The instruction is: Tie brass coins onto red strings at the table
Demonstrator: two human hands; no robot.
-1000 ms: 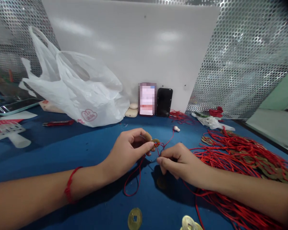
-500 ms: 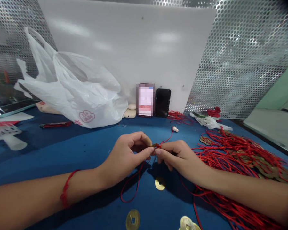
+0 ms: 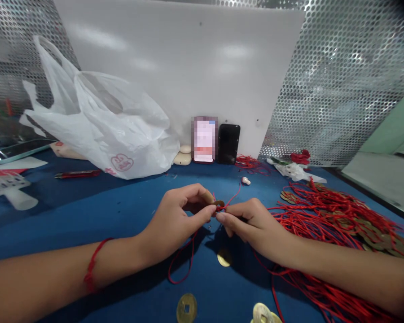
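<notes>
Closest in, the left hand (image 3: pixel 171 222) and right hand (image 3: pixel 256 226) meet above the blue tabletop (image 3: pixel 37 215), just right of centre. The left thumb and forefinger are pressed together, pinching a brass coin (image 3: pixel 218 203) by its edge. A red cord (image 3: pixel 181 264) runs to the coin, dropping below the left hand in a loose loop, while a strand rises to its right; whether it passes through the square hole is too small to tell. The right fingers are bunched tight, pinching the cord just beside the coin, though they hide most of it. A short, firm pinch close to the coin seems best here, with the cord snug at the rim and the loop clear of the fingers.

A red band (image 3: pixel 93 264) circles the left wrist. Below the hands lies a loose coin (image 3: pixel 224 258), with two more at the bottom edge (image 3: pixel 186 308). To the right spreads a heap of red cords (image 3: pixel 333 220) tied with coins.

Farther off, a white plastic bag (image 3: pixel 104 125) slumps at upper left, near two upright phones (image 3: pixel 229 143) — one screen blurred — against a white panel (image 3: pixel 175 67).
</notes>
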